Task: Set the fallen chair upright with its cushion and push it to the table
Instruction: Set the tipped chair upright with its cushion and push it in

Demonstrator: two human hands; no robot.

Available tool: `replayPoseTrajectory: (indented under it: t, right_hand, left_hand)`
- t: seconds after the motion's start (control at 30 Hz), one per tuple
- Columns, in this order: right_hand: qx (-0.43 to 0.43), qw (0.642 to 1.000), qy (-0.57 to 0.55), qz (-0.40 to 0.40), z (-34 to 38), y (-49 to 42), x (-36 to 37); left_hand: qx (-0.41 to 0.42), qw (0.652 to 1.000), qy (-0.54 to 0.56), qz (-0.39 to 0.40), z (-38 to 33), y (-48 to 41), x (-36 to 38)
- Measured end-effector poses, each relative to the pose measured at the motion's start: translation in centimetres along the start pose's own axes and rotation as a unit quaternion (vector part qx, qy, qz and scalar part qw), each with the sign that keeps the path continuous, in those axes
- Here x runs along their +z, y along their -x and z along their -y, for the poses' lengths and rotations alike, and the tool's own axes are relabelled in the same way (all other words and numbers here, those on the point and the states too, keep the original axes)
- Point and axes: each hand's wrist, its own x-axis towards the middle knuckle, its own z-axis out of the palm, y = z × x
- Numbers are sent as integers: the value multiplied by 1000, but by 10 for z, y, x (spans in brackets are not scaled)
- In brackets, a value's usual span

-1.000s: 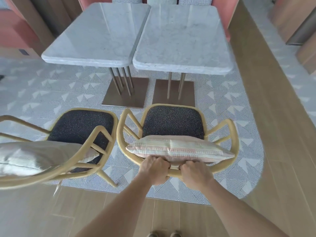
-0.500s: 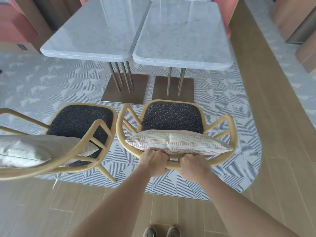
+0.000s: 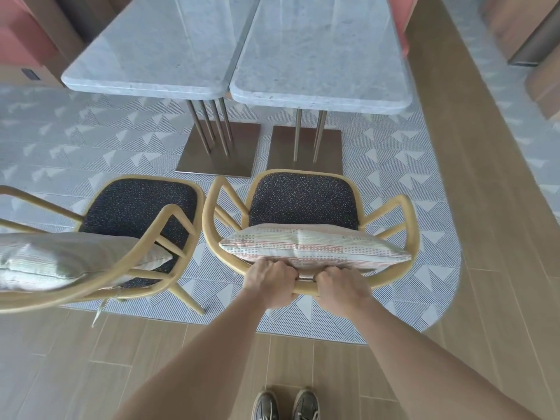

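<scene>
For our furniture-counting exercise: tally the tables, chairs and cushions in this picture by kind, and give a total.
Tables: 2, left table and right table
Chairs: 2, left chair and right chair
Cushions: 2, left cushion and right cushion
Total: 6

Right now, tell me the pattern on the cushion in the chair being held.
Head view: cushion is off-white with rows of small red and dark dashes.

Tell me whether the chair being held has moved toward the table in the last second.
Yes. The chair has slid forward: its seat front now nearly meets the table base, where more rug showed between them before.
</scene>
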Motion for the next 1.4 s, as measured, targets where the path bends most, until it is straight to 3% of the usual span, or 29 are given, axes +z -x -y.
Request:
replayPoseTrajectory:
  t: [0.5,0.67,0.77,0.87,0.93,1.07,1.2,1.4]
  right_hand:
    - [13,999,-15,-30,-3,7,13]
    - [-14,995,-27,-95,-7,11,23]
    - [-17,994,-42,-100,-10,16,26]
    - [-8,982,-136,-127,-16,28,21]
    - [3,957,-245,-153,-19,39,7]
    - [37,865,-423,-267,-24,62,-41]
    - [14,758,-556,-342,-23,94,-105]
    - [-120,646,-585,-476,-10,180,-231]
  left_hand:
    - [1,1000,-2,-1,-2,4,3]
    - [0,995,83,-51,-1,15,-2]
    - [-5,993,113,-36,0,22,-8]
    - [-44,974,220,-30,4,31,-19]
    - [-56,936,342,-65,5,42,-30]
    - [-54,824,522,-216,8,67,-75]
    - [-28,738,588,-331,3,93,-154]
    - [131,658,588,-451,-6,160,-283]
